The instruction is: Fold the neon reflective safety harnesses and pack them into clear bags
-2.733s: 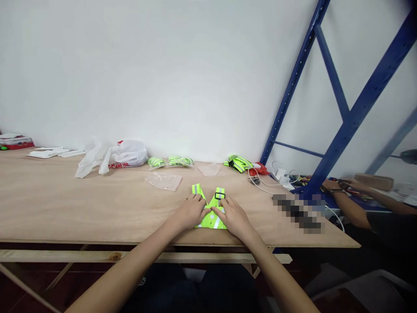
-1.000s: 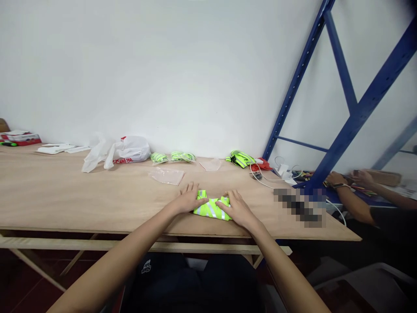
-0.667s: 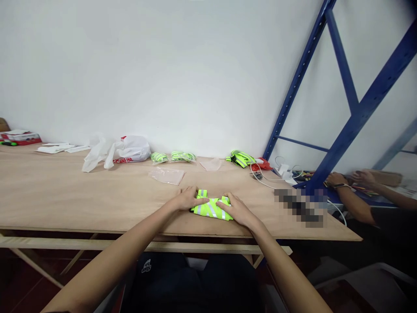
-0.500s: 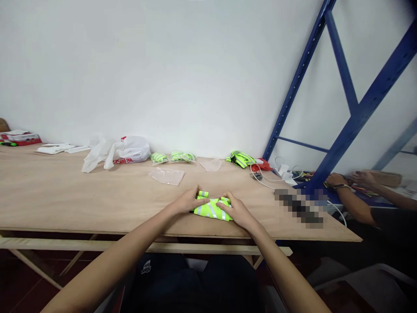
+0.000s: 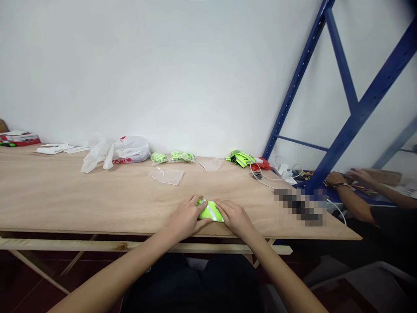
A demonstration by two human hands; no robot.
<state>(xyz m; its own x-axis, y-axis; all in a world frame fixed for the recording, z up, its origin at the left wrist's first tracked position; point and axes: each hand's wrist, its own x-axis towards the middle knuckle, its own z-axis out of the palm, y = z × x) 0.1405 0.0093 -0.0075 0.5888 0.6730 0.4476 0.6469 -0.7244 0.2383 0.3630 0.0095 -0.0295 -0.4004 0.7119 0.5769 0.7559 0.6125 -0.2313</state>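
A folded neon-yellow reflective vest [image 5: 211, 211] with silver stripes lies on the wooden table near its front edge. My left hand [image 5: 189, 217] is closed around the bundle's left end, thumb low and fingers over the far side. From the other side my right hand [image 5: 233, 215] grips the right end, its fingers laid over the top. Both ends of the vest are hidden under my hands. Beyond them a flat clear plastic bag [image 5: 167, 176] rests on the table.
Along the wall are a white plastic bag [image 5: 133, 150], bagged neon items [image 5: 180, 157], another clear bag [image 5: 211, 164] and a loose neon vest [image 5: 241, 158]. A white cable [image 5: 265, 180] runs right, near a blue rack post [image 5: 332, 152]. Another person's hands [image 5: 337, 178] are beyond it.
The vest has become a smaller, more compact bundle. My hands have come closer together, with the left hand wrapped further round its end.
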